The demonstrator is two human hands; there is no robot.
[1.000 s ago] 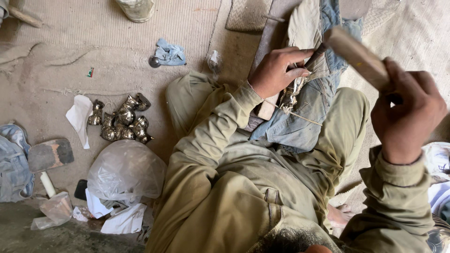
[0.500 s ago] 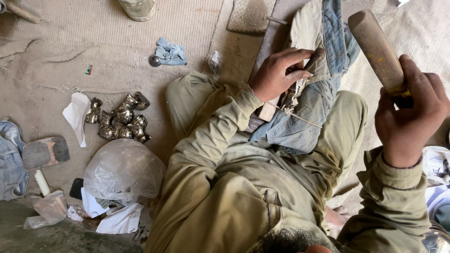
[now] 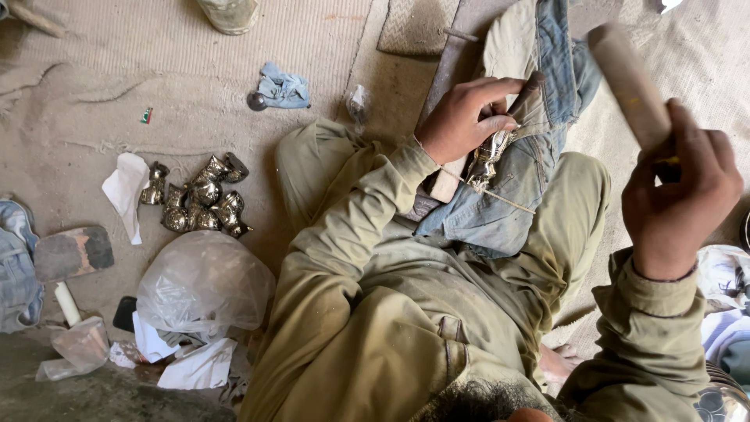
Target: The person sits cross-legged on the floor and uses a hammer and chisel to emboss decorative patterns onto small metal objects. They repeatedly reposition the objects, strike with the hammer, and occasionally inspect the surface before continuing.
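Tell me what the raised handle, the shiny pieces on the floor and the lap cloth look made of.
Handle in the right hand: looks like bare wood, tan, matte, rounded.
Pieces: likely polished metal, silvery-dark with bright glints.
Lap cloth: worn denim, faded blue, visible weave and seams; the left hand presses a small glinting, probably metal, object on it.

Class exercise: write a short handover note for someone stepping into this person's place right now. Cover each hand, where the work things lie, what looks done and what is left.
Left hand: presses a small shiny metal piece and a thin tool against the denim cloth on the lap.
Right hand: grips a wooden mallet, raised.
Floor, left: a cluster of similar shiny pieces, near a plastic bag.
Done or left: cannot tell; striking appears under way.
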